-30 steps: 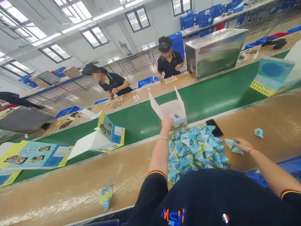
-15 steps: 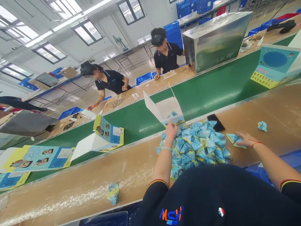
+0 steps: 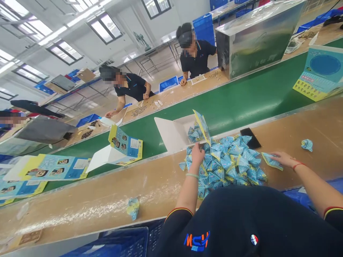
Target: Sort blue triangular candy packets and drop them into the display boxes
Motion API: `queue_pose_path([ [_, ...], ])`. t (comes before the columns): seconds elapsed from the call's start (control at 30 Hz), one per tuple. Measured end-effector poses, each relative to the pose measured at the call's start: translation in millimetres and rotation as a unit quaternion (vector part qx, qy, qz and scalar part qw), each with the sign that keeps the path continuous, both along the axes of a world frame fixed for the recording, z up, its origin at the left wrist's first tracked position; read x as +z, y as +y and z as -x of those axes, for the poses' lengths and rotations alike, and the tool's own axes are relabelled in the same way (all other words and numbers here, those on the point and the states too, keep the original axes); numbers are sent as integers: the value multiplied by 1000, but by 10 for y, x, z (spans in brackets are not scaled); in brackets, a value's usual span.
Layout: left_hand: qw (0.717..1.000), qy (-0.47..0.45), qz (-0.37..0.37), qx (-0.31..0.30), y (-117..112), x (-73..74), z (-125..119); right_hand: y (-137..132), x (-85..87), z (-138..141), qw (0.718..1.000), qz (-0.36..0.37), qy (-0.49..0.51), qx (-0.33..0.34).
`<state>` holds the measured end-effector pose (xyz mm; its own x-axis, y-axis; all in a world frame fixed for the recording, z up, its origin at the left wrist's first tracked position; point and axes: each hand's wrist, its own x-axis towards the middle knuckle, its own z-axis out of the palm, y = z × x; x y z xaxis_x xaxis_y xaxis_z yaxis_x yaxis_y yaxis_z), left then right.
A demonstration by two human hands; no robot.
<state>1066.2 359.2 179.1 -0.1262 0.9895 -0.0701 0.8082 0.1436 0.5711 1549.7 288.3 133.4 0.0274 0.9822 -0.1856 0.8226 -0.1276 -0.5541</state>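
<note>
My left hand [image 3: 197,154] is at the near edge of an open white-lined cardboard box [image 3: 173,134], its fingers curled against that edge and partly hidden. Several blue packets [image 3: 195,133] lie inside the box, and a printed flap [image 3: 203,127] stands up at its right. Just right of my left hand spreads a heap of blue-and-yellow triangular packets [image 3: 227,162]. On the heap's right side, my right hand [image 3: 284,159] has its fingers on a single triangular packet [image 3: 272,162], gripping it against the table.
A dark flat object [image 3: 250,138] lies behind the heap. Loose packets rest at right [image 3: 307,145] and left [image 3: 133,208]. More printed boxes [image 3: 125,144] stand along the green belt [image 3: 241,103]. Two co-workers sit opposite, beside a metal housing [image 3: 254,46].
The box has turned, so its printed panel now stands at the right and the packets inside show more. My left hand has shifted to its near edge. My right hand stays at its packet.
</note>
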Motion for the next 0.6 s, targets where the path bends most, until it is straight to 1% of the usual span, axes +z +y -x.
queue_pose_path([
  [0.07, 1000, -7, -2, 5, -53, -38, 40, 5, -34, -18, 999, 35, 41, -7],
  [0.17, 1000, -19, -9, 18, -51, -59, 114, 17, -67, -15, 993, 79, 77, -51],
  [0.23, 999, -28, -20, 21, -9, -52, 162, 32, -64, 3, 991, 93, 70, -69],
  [0.3, 999, -38, -29, 22, 63, -33, 201, 48, -33, 27, 990, 109, 57, -74],
  [0.43, 997, -68, -31, 36, 268, 24, 286, 48, 92, 83, 984, 163, 20, -67],
  [0.5, 994, -92, -35, 55, 324, 58, 382, 33, 155, 105, 984, 166, 1, -57],
  [0.53, 991, -103, -39, 71, 309, 74, 455, 25, 178, 110, 985, 162, -5, -52],
  [0.57, 988, -111, -45, 94, 252, 87, 545, 19, 194, 110, 986, 160, -9, -50],
  [0.6, 984, -115, -51, 125, 144, 94, 650, 14, 202, 105, 986, 159, -10, -49],
])
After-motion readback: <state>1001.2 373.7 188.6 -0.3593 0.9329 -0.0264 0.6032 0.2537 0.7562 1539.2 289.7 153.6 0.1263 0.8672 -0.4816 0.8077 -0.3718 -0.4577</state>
